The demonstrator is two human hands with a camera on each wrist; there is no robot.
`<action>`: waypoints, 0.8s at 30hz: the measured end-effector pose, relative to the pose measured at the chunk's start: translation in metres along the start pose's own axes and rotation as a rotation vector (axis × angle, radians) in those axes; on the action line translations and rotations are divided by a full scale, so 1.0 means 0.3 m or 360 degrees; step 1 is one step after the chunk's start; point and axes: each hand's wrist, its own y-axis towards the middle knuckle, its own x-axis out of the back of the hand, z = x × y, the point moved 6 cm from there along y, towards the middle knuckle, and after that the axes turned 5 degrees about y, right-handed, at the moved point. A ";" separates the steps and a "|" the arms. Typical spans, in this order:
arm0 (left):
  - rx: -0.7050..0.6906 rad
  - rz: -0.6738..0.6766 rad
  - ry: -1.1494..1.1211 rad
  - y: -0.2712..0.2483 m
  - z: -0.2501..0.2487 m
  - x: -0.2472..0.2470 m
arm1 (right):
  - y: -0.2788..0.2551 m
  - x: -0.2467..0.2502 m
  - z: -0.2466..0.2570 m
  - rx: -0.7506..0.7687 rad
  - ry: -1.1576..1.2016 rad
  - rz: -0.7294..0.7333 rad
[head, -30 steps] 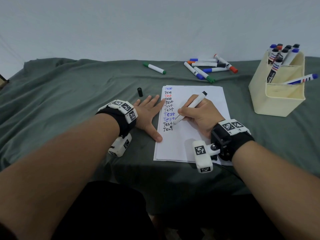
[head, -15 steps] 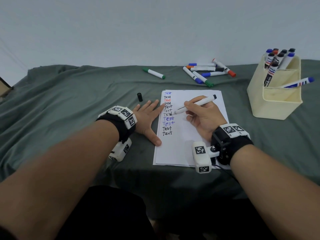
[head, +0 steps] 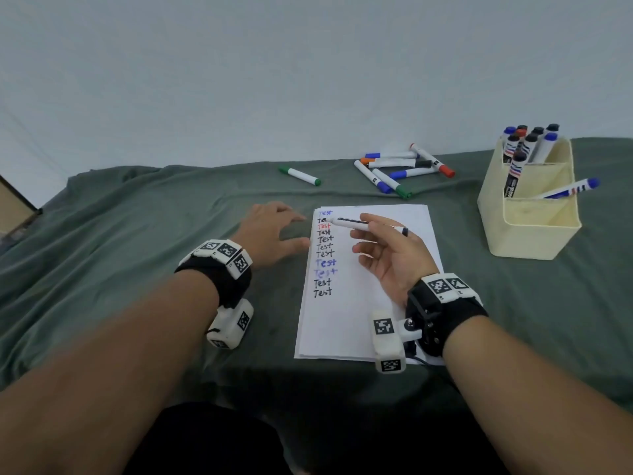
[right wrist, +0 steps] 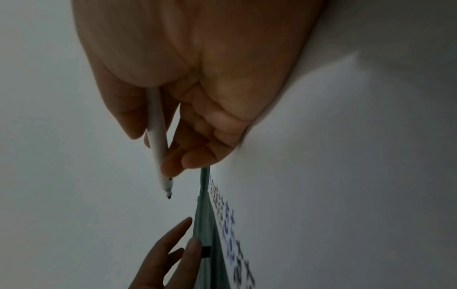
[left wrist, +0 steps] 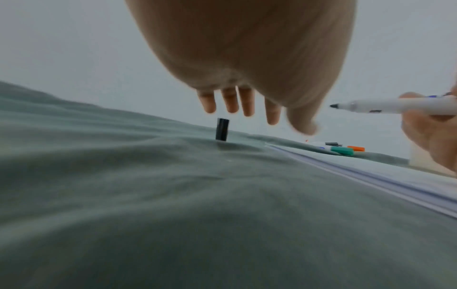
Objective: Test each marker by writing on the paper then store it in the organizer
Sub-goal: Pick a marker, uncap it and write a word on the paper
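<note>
An uncapped white marker (head: 349,222) with a black tip lies nearly level above the top of the paper (head: 376,303), tip pointing left. My right hand (head: 370,231) pinches its barrel, palm turned up. The right wrist view shows the marker (right wrist: 157,136) between thumb and fingers. Its black cap (left wrist: 222,129) stands upright on the green cloth left of the paper. My left hand (head: 274,228) hovers just above the cap with fingers (left wrist: 230,101) straight, touching nothing. In the head view the hand hides the cap. The paper bears a column of "Test" words.
A cream organizer (head: 534,234) at the right holds several capped markers. A pile of loose markers (head: 400,166) lies beyond the paper, and a single green one (head: 299,175) to its left. Green cloth (head: 137,252) covers the table; a pale wall rises behind.
My right hand lifted the marker off the paper and swung its tip leftward, palm turning up. My left hand left the paper's edge and moved forward over the cap.
</note>
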 end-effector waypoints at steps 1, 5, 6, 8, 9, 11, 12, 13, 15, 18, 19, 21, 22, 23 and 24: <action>0.0073 -0.0049 0.0098 0.009 0.024 0.004 | 0.001 0.001 0.000 0.0002 0.0004 0.0007; 0.0289 0.0057 0.0328 0.043 0.091 -0.013 | 0.003 0.000 0.000 -0.0003 0.0016 0.0022; 0.0280 0.0105 0.0358 0.051 0.095 -0.021 | 0.004 0.000 0.000 -0.0002 0.0017 0.0022; 0.0253 0.0155 0.0375 0.068 0.093 -0.025 | 0.006 -0.001 -0.001 0.0001 0.0019 0.0022; 0.0257 0.0168 0.0371 0.075 0.087 -0.022 | 0.007 0.000 -0.003 0.0002 0.0022 0.0021; 0.0281 0.0163 0.0348 0.082 0.069 -0.010 | 0.011 0.003 -0.005 0.0004 0.0019 0.0017; 0.0294 0.0140 0.0302 0.083 0.061 -0.005 | 0.012 0.004 -0.007 0.0003 0.0011 0.0014; 0.0312 0.0100 0.0227 0.080 0.053 0.002 | 0.014 0.005 -0.008 0.0002 -0.0003 0.0012; 0.0346 -0.0004 0.0030 0.063 0.040 0.014 | 0.016 0.003 -0.012 0.0000 -0.0038 0.0023; 0.0278 -0.0052 -0.0179 0.038 -0.002 0.019 | 0.014 -0.003 -0.015 0.0006 -0.0097 0.0071; 0.0237 -0.0047 -0.0226 0.031 -0.022 0.022 | 0.012 -0.006 -0.015 0.0008 -0.0122 0.0090; 0.0168 -0.0043 -0.0295 0.019 -0.057 0.029 | 0.008 -0.011 -0.013 0.0005 -0.0166 0.0117; 0.0144 -0.0047 -0.0308 0.014 -0.069 0.033 | 0.007 -0.013 -0.013 0.0003 -0.0182 0.0124; 0.0125 -0.0058 -0.0311 0.009 -0.080 0.039 | 0.005 -0.014 -0.013 0.0002 -0.0196 0.0129; 0.0106 -0.0071 -0.0311 0.005 -0.089 0.044 | 0.004 -0.014 -0.012 0.0003 -0.0209 0.0132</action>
